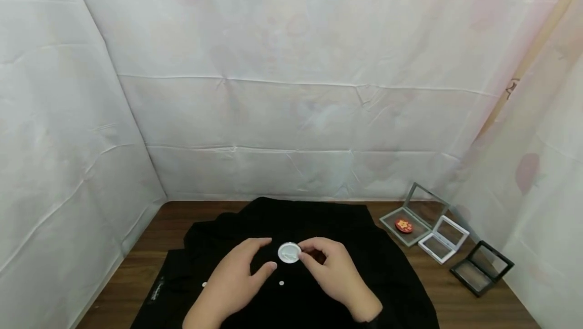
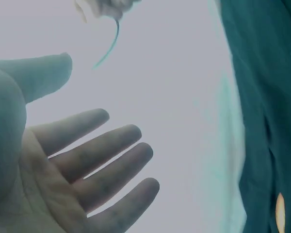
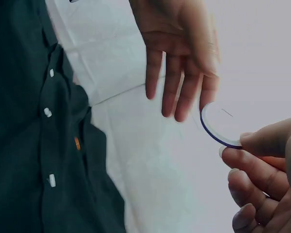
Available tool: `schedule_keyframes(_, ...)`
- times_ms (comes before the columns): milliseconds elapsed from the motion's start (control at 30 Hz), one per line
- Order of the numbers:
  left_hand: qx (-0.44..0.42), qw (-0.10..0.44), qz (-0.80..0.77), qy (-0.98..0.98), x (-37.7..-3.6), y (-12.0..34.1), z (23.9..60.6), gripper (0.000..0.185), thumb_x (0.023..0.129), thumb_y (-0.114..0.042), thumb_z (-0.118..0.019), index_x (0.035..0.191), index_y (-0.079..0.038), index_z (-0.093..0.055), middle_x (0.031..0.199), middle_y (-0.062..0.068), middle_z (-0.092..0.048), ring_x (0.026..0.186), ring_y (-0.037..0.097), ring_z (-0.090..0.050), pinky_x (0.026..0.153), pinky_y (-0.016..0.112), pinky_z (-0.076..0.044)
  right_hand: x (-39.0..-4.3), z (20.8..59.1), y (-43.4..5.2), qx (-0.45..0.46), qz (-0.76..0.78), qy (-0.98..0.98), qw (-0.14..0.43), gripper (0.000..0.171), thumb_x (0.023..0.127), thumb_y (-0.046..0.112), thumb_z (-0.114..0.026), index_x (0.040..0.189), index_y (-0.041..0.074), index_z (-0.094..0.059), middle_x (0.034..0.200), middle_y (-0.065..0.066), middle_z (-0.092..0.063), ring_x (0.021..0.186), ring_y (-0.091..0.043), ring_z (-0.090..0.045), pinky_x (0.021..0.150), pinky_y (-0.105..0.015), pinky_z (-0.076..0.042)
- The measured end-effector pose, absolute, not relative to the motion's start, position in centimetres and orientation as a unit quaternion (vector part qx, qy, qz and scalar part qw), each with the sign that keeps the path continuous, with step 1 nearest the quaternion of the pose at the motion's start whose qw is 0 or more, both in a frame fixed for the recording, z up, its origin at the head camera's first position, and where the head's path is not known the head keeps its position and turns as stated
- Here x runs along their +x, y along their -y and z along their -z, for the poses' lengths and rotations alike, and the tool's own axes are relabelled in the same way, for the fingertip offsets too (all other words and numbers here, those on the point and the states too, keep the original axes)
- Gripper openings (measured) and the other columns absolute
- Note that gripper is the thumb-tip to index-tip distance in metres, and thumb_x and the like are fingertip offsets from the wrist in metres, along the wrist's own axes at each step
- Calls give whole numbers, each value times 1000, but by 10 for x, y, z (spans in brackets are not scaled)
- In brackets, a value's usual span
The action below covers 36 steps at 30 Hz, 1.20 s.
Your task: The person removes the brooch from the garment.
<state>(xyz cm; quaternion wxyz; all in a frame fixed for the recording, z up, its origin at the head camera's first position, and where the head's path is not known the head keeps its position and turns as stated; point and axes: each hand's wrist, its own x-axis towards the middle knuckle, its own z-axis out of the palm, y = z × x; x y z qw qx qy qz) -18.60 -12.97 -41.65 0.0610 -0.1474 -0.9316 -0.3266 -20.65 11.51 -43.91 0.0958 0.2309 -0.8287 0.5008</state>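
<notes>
Badge (image 1: 289, 252) is located between the two hands, held over the black shirt (image 1: 314, 217). Left to right, findings are as follows. Left hand (image 1: 237, 273): wide, thumb and fingers extended and apart, holding nothing, near the badge but not touching it. Right hand (image 1: 334, 271): thumb and forefinger pinch the badge at its edge. Step in hand, in my judgement, is steadying the badge for handling by its back. Next move appears to call for the left hand's support at the free edge, with care for any pin. Containers, at right: the grey case (image 1: 418, 218) is open, a red disc (image 1: 403, 225) lying on its base. White case (image 1: 445, 241): open, contents not discernible. Black case (image 1: 483, 270): likewise open, contents not discernible.
</notes>
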Motion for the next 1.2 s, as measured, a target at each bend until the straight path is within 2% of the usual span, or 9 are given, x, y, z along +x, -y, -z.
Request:
schedule_keyframes(67,-154,76,328,929,-179,123,409,47,99,-47,-68,140,-24,-63,140,-3,-62,129,23,-59,102,55,-50,-199,434,-116,246,-495,827,101,11,98,22,-74,106,29,-76,91,16,-69,73,-8,-62,64,-27,-54)
schedule_keyframes(200,-159,99,337,923,-167,118,399,35,101,-36,-69,134,-24,-66,128,-10,-66,119,16,-62,97,50,-53,-189,426,-117,281,-500,815,84,13,99,20,-73,106,30,-75,94,16,-69,75,-8,-62,66,-27,-55)
schedule_keyframes(367,-183,77,385,901,-159,119,392,15,102,-34,-67,116,-29,-71,105,-18,-68,97,3,-64,81,34,-57,-181,417,-119,310,-513,798,61,18,99,15,-72,108,30,-75,96,16,-69,78,-10,-63,69,-28,-56)
schedule_keyframes(467,-201,62,421,882,-158,118,389,4,102,-29,-68,105,-31,-71,95,-20,-66,86,3,-63,73,28,-56,-177,412,-121,323,-516,791,68,20,99,11,-72,108,29,-76,96,17,-68,78,-10,-63,69,-28,-56)
schedule_keyframes(733,-230,45,474,849,-157,114,389,11,99,-18,-71,97,-29,-70,90,-15,-68,79,8,-63,71,28,-56,-176,414,-125,347,-528,769,96,15,101,16,-69,111,26,-75,102,11,-72,82,-10,-64,70,-28,-56)
schedule_keyframes(933,-236,19,471,850,-156,112,389,13,96,-13,-72,97,-26,-72,89,-15,-69,78,8,-64,69,27,-57,-178,418,-126,384,-526,750,117,21,101,8,-66,116,20,-74,105,6,-71,83,-11,-64,68,-28,-56)
schedule_keyframes(1200,-251,30,426,869,-155,108,391,9,97,-19,-73,92,-28,-72,84,-19,-65,73,2,-61,64,25,-55,-175,415,-126,419,-450,773,158,24,101,7,-67,118,22,-73,103,12,-67,85,-3,-61,72,-22,-55)
